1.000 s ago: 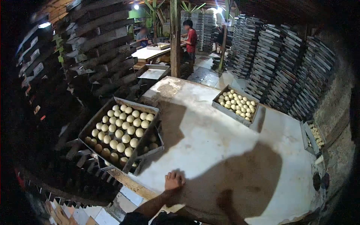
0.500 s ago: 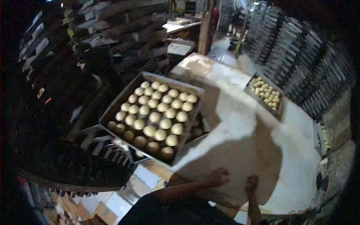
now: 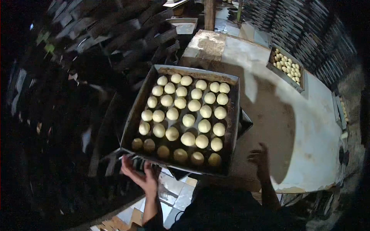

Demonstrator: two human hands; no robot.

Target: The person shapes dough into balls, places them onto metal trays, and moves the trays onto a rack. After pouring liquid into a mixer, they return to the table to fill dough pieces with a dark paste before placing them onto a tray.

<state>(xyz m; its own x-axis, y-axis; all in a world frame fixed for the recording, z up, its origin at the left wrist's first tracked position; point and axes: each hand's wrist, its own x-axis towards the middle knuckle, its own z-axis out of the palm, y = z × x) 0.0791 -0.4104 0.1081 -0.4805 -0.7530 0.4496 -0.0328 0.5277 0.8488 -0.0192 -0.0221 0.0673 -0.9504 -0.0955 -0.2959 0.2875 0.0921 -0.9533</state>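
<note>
A square metal tray (image 3: 234, 115) with rows of round, pale dough balls (image 3: 188, 120) is right in front of me. The corner of a second tray (image 3: 244, 122) juts out from under its right side. Just below the upper tray's near left corner is my left hand (image 3: 144, 179), thumb and fingers apart, fingertips right at the front edge. My right hand (image 3: 260, 159) hovers over the shaded tabletop, right of the trays, with its fingers spread and nothing in them.
The pale worktable (image 3: 320, 134) curves round on the right. At its far edge stands another tray of dough balls (image 3: 286, 65), and a further tray (image 3: 340, 111) sits at the right edge. Stacked dark trays (image 3: 300, 27) rise behind. A wooden post (image 3: 209, 15) stands beyond the table.
My hands have parted from loosely closed: the left has swung over to the tray's near left corner, the right has opened and moved up. My view has turned left and down.
</note>
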